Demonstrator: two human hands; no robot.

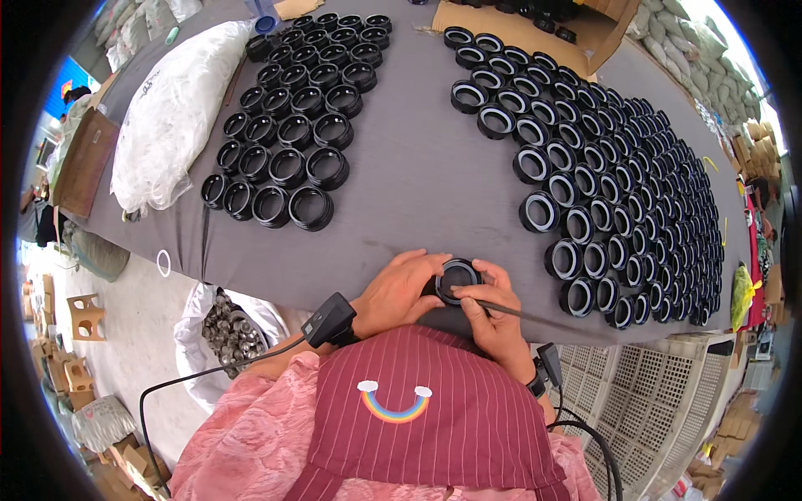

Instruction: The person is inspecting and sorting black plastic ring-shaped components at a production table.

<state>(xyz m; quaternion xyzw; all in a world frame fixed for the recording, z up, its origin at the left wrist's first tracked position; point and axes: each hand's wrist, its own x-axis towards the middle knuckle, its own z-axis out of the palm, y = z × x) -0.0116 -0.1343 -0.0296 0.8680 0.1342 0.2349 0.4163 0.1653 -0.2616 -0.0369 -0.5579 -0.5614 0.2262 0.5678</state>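
My left hand (396,290) grips a black round ring part (456,274) at the near edge of the grey table (418,175). My right hand (491,311) touches the same ring from the right and holds a thin dark rod-like tool (514,310) whose tip lies across the ring's opening. Both hands sit close together just above my striped apron. A wrist-worn device with a cable is strapped on each forearm.
Several black rings without inserts stand in rows at the left (292,125). Many rings with white inner seals fill the right side (610,184). A clear plastic bag (171,117) lies far left. A sack of metal parts (225,330) and a white crate (652,392) sit below the table.
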